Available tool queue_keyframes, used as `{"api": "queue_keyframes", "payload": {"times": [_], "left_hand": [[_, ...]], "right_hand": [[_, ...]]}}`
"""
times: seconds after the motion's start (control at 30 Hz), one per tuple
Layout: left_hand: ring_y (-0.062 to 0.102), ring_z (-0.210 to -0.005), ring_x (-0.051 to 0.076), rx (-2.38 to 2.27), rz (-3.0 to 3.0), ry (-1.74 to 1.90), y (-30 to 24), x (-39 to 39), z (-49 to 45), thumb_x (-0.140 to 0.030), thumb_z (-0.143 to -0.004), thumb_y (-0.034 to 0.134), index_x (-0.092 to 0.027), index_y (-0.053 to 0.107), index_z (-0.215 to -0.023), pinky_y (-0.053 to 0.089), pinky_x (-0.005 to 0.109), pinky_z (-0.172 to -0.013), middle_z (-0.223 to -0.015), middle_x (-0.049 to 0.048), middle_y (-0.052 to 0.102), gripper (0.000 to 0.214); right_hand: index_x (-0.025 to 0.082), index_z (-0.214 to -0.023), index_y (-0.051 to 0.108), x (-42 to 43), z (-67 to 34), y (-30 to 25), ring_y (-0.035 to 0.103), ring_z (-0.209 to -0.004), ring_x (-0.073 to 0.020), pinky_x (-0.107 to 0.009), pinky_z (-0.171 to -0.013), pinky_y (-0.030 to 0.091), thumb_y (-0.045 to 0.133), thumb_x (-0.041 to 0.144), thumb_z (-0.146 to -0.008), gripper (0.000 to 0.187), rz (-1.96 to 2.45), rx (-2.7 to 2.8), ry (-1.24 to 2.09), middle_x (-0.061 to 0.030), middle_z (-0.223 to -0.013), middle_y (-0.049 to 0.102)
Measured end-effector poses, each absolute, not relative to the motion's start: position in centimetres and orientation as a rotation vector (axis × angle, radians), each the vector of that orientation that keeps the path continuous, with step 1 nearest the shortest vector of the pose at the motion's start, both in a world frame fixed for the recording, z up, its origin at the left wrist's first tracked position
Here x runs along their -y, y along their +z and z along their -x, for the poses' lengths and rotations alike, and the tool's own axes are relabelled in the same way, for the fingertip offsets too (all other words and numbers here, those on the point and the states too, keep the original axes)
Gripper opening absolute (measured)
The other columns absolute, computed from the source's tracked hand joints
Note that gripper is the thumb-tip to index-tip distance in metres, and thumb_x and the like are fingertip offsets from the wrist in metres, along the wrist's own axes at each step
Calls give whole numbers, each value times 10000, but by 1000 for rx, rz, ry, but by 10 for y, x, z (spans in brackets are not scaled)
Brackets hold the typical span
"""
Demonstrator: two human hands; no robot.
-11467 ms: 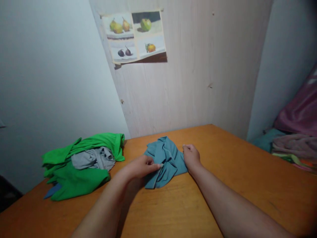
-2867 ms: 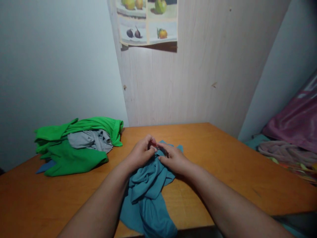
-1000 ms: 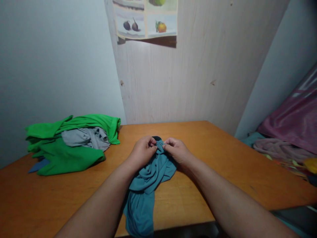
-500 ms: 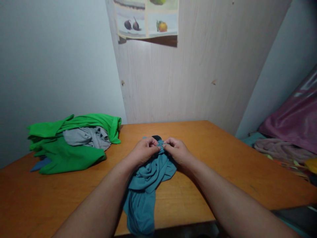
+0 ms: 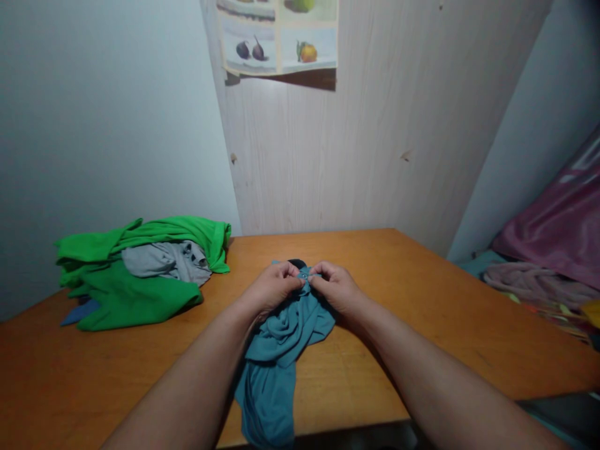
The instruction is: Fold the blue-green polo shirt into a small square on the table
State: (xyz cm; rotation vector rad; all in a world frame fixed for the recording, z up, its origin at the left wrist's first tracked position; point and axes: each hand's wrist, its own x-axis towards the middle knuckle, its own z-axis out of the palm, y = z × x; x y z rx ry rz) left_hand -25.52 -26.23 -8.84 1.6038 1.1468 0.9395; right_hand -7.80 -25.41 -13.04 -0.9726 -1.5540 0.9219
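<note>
A crumpled teal shirt lies on the wooden table and hangs over its near edge. My left hand and my right hand meet at the shirt's top, each pinching the fabric beside a small button at the collar. Both hands have their fingers closed on the cloth. A dark inner collar patch shows just beyond my fingertips.
A heap of green clothes with a grey garment on top and a blue piece beneath sits at the table's left. A fruit picture hangs on the wood-panel wall. Purple and pink bedding lies to the right.
Over the last second my hands have stayed pinched at the collar button, with only slight finger shifts. Earlier the shirt was bunched farther back and has been pulled toward the near edge.
</note>
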Motion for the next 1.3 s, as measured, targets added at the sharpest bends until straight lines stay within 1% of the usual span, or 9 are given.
{"api": "queue_keyframes", "payload": {"times": [0.13,0.27,0.4,0.53,0.77,1.0,1.1,1.2,1.3], "left_hand": [[386,-450,80,-1141,-1579,907,-92,259,256,-272,-718,627,-202,500,-710,224,203,-449,-517,-51,501,145],[401,-459,74,-1120,-1547,882,-92,257,257,-280,-698,656,-196,500,-691,250,198,-453,-524,-54,490,177],[320,-433,61,-1081,-1517,863,-90,257,257,-306,-687,693,-201,484,-685,186,208,-432,-501,-82,416,234],[270,-423,62,-1055,-1527,850,-91,257,258,-307,-695,668,-210,463,-668,149,229,-428,-495,-91,369,229],[376,-517,87,-1236,-1854,907,-96,252,255,-227,-714,584,-193,500,-680,249,223,-478,-577,-62,436,96],[435,-582,110,-1310,-2144,1011,-103,249,251,-207,-737,593,-183,568,-710,279,228,-533,-604,-48,507,44],[475,-605,115,-1147,-2077,982,-98,253,250,-238,-758,608,-173,615,-755,344,227,-564,-641,-29,559,66],[549,-676,127,-1053,-1935,1073,-91,258,250,-259,-775,604,-170,644,-849,420,231,-617,-756,9,633,122],[526,-609,111,-1146,-1785,1260,-84,261,254,-249,-761,602,-184,610,-892,404,211,-558,-734,-12,607,147]], "right_hand": [[206,-814,625,255,79,-130,514,-644,-137,-249,-574,396,640,337,-754,145,992,1559,931,10,-730,618],[202,-799,624,254,78,-128,513,-648,-138,-246,-565,391,645,339,-738,151,1001,1565,925,7,-730,612],[198,-800,630,254,78,-128,487,-617,-127,-236,-542,367,656,334,-734,153,1005,1563,967,17,-697,589],[198,-822,636,255,78,-128,476,-593,-119,-227,-532,359,662,311,-735,145,983,1534,1036,29,-664,575],[192,-729,618,256,80,-124,440,-567,-114,-234,-521,325,642,303,-696,119,1052,1602,944,34,-621,540],[196,-670,595,255,81,-128,441,-580,-119,-242,-535,318,601,273,-689,80,1087,1704,770,29,-609,537],[204,-681,591,251,79,-131,468,-605,-132,-244,-550,336,613,321,-716,124,1101,1639,725,25,-626,551],[215,-712,579,246,76,-132,479,-616,-141,-243,-554,345,618,366,-740,159,1129,1507,686,30,-633,546],[221,-745,569,242,72,-131,470,-596,-143,-244,-544,346,607,381,-760,165,1116,1398,699,38,-617,529]]}}
